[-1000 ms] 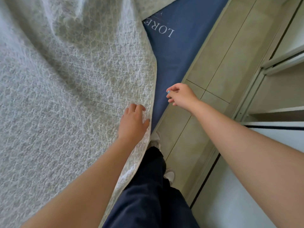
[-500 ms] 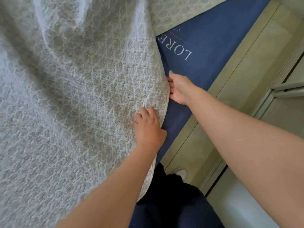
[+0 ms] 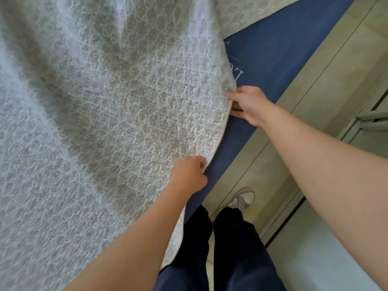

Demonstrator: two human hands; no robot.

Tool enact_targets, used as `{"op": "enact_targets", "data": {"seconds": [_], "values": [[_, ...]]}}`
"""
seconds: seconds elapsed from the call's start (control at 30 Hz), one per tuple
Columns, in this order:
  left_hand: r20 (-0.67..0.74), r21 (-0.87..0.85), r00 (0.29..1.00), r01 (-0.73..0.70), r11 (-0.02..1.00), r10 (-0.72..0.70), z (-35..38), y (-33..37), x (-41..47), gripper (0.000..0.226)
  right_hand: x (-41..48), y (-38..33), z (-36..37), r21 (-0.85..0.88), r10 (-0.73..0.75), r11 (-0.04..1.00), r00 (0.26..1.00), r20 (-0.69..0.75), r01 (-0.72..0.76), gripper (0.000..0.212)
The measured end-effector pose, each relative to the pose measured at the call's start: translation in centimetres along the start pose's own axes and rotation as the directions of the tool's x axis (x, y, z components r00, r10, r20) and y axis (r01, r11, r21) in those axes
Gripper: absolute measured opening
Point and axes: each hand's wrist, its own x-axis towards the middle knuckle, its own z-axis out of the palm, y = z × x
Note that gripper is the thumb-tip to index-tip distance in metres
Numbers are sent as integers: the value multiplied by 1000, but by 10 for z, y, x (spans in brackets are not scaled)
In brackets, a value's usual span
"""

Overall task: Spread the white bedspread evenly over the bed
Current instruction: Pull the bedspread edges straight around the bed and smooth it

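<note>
The white textured bedspread [image 3: 100,127] fills the left and centre of the view, rumpled in broad folds over the bed. Its right edge curves down along the blue mattress side [image 3: 279,49]. My left hand [image 3: 188,175] is closed on that edge low down. Farther along the same edge, my right hand [image 3: 249,105] pinches the hem with thumb on top and fingers tucked beneath. A strip of blue mattress with pale lettering shows beside the cloth.
A beige tiled floor [image 3: 327,80] runs along the bed's right side. Pale cabinet fronts and drawers [image 3: 371,120] stand at the far right. My dark trousers [image 3: 228,253] and a light shoe [image 3: 243,198] are below, close to the bed.
My right hand came in from the floor side and took the bedspread's edge. My left hand went from lying flat on the cloth to gripping the hem. The view shifted toward the bed.
</note>
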Motion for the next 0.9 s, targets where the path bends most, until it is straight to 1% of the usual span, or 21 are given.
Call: {"op": "enact_targets", "data": {"seconds": [0.07, 0.1, 0.17, 0.23, 0.3, 0.33, 0.4, 0.47, 0.57, 0.63, 0.67, 0.73, 0.77, 0.8, 0.83, 0.9], "values": [[30, -48, 1000, 10, 999, -9, 5, 7, -2, 33, -4, 13, -22, -192, -46, 981, 986, -158, 15, 22], [34, -87, 999, 14, 996, -11, 7, 13, -2, 32, -5, 19, -32, -245, -66, 969, 970, -233, 7, 25], [17, -160, 1000, -6, 987, 9, 13, 30, -2, 32, -9, 28, -53, -263, -98, 965, 929, -356, 1, 21], [-20, -172, 999, -45, 984, 43, 20, 48, -2, 29, -15, 29, -71, -300, -132, 954, 896, -423, 0, 12], [-27, -136, 998, -55, 989, 51, 28, 61, -2, 21, -20, 29, -86, -324, -139, 946, 889, -436, -11, 12], [-14, -112, 999, -45, 993, 43, 30, 61, -2, 19, -21, 31, -90, -314, -125, 949, 892, -434, -20, 17], [30, -64, 999, -38, 997, 40, 33, 62, -1, 18, -23, 39, -96, -275, -99, 961, 892, -441, -30, 28], [61, -30, 997, -47, 998, 49, 33, 63, 1, 18, -23, 45, -96, -263, -91, 964, 892, -443, -32, 30], [76, -32, 997, -11, 999, 13, 37, 60, 1, 17, -18, 44, -92, -242, -70, 970, 913, -403, -33, 18], [99, -19, 995, 1, 1000, 1, 36, 59, 3, 14, -15, 38, -91, -263, -43, 963, 934, -355, -55, 9], [147, 2, 989, -13, 1000, 13, 34, 61, 4, 19, -13, 35, -91, -287, -27, 955, 942, -334, -74, 6], [310, 51, 950, -60, 997, 42, 25, 64, 8, 48, -11, 28, -94, -314, -13, 945, 949, -316, -92, 13], [375, 40, 926, -62, 997, 43, 19, 67, 7, 56, -12, 25, -95, -304, -12, 948, 950, -312, -88, 16], [390, 28, 919, -62, 998, 46, 9, 71, 10, 54, -11, 19, -97, -281, -20, 957, 950, -311, -71, 16], [367, 11, 929, -59, 998, 51, 0, 75, 13, 47, -8, 15, -99, -259, -27, 964, 949, -316, -59, 14], [235, 1, 971, -49, 999, 47, -20, 84, 25, 30, -2, 7, -105, -224, -53, 974, 943, -329, -24, 11]]}}
